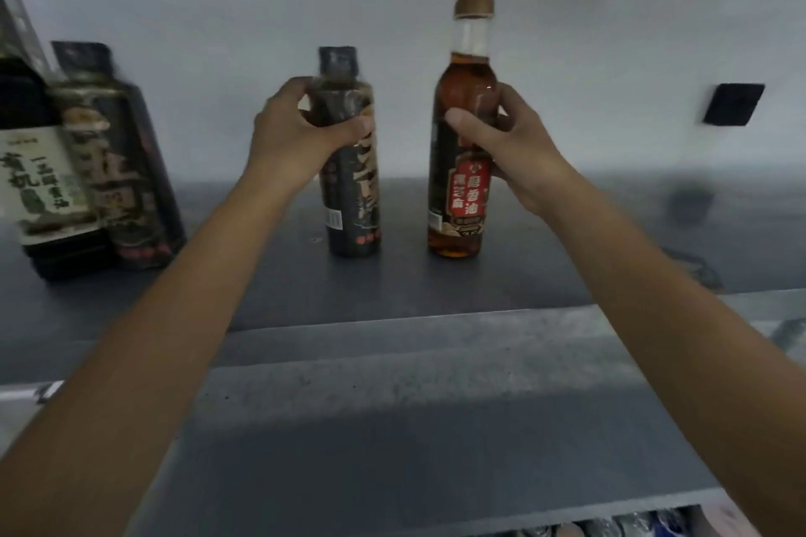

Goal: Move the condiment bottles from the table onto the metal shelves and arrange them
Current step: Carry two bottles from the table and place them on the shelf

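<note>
On grey metal shelf, my L hand grips dark black-labelled bottle; R hand grips amber red-labelled bottle.

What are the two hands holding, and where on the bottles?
The left hand grips the dark bottle round its shoulder, below the cap. The right hand grips the amber bottle round its middle.

Your left hand grips the dark bottle at its shoulder. Your right hand grips the amber oil bottle, which has a red label and brown cap. Both stand upright on the metal shelf, near each other, apart. Far left, the pale-labelled bottle and black-sleeved bottle stand touching.
</note>
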`<move>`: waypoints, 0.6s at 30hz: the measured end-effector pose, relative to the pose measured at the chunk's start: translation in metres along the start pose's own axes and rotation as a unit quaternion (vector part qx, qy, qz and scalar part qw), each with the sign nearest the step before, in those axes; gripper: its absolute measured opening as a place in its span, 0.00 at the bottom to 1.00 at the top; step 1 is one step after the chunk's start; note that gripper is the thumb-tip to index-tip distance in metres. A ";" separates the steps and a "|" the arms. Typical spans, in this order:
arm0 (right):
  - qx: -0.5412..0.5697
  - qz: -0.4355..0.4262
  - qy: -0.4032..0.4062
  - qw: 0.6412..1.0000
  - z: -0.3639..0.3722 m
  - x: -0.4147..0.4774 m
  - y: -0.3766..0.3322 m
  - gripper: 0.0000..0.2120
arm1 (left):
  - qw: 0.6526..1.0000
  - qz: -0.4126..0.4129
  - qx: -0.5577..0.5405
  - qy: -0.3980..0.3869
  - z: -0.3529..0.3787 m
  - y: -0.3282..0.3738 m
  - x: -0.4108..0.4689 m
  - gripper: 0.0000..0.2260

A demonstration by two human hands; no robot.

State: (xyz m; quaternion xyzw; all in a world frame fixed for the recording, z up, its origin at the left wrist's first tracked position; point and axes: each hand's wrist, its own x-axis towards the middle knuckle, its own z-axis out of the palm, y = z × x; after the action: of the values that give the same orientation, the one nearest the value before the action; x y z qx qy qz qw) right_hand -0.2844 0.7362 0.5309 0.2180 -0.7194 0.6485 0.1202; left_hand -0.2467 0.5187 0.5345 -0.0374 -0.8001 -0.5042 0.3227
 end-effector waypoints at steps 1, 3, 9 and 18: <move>-0.004 0.000 -0.007 1.000 -0.003 -0.001 0.002 0.24 | 1.000 0.008 0.012 -0.010 0.004 0.001 0.000 0.27; -0.035 -0.012 -0.019 0.999 -0.006 -0.003 0.004 0.26 | 0.999 0.028 0.039 -0.013 0.013 0.002 -0.001 0.28; -0.040 -0.020 -0.020 0.999 -0.004 -0.003 0.011 0.30 | 0.998 0.032 0.051 0.022 0.016 -0.007 -0.010 0.30; -0.124 -0.004 -0.041 0.991 -0.009 -0.019 0.021 0.31 | 0.992 0.002 0.125 0.012 0.019 -0.010 -0.039 0.28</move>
State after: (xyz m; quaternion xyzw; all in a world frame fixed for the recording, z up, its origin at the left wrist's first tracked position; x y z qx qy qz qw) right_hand -0.2790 0.7498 0.5050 0.2312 -0.7976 0.5442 0.1193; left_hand -0.2292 0.5399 0.5001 0.0074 -0.8530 -0.4001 0.3351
